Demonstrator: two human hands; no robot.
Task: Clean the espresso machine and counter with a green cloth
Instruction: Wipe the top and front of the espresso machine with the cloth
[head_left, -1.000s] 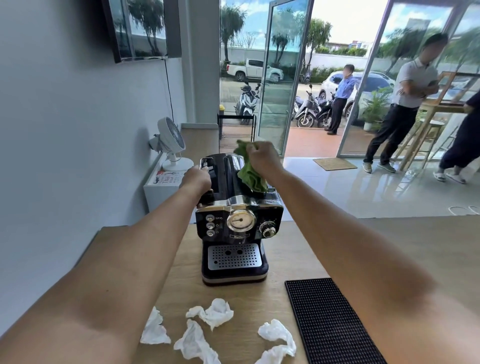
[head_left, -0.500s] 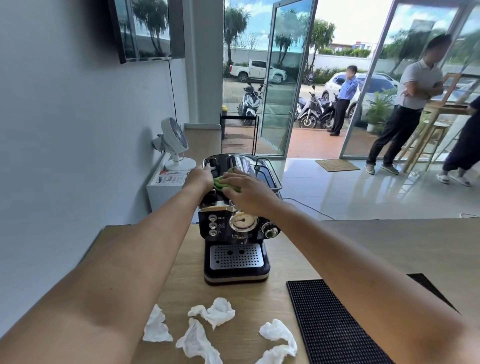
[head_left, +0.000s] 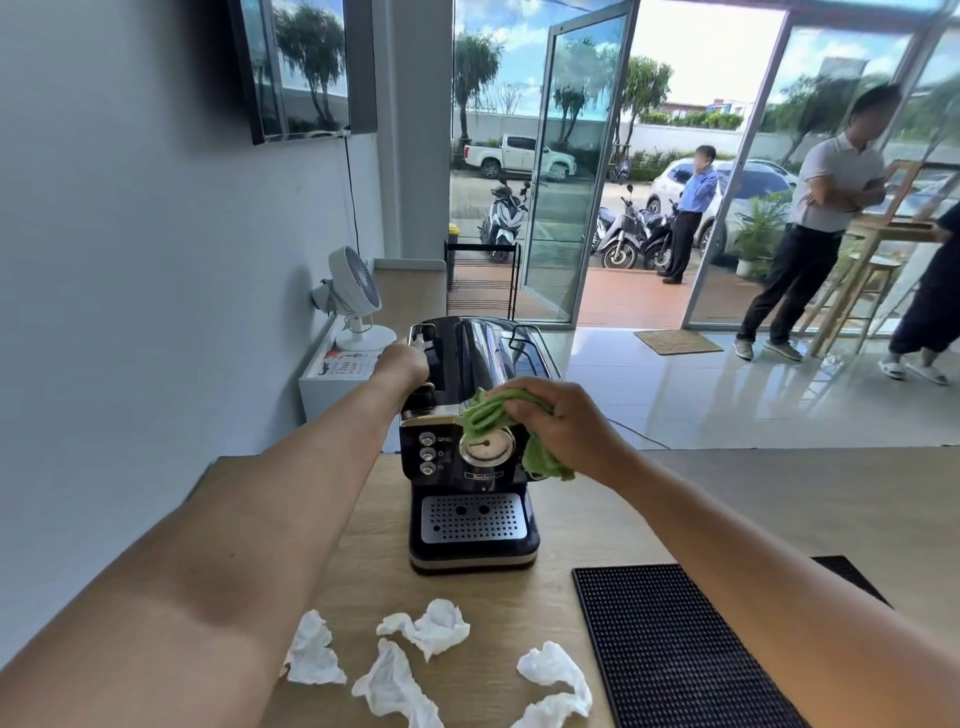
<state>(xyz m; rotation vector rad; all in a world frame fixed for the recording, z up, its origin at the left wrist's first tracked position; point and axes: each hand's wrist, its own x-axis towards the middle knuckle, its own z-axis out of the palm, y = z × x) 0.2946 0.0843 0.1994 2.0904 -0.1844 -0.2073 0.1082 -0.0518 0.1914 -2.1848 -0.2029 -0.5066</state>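
Espresso machine (head_left: 469, 483), counter (head_left: 597, 525) centre: right hand (head_left: 566, 426) clutches green cloth (head_left: 485, 415) at gauge (head_left: 485, 451); left hand (head_left: 402, 364) on left top, grasp unclear.

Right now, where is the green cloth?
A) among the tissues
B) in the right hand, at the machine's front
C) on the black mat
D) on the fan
B: the right hand grips the green cloth against the espresso machine at its upper front, partly over the round gauge.
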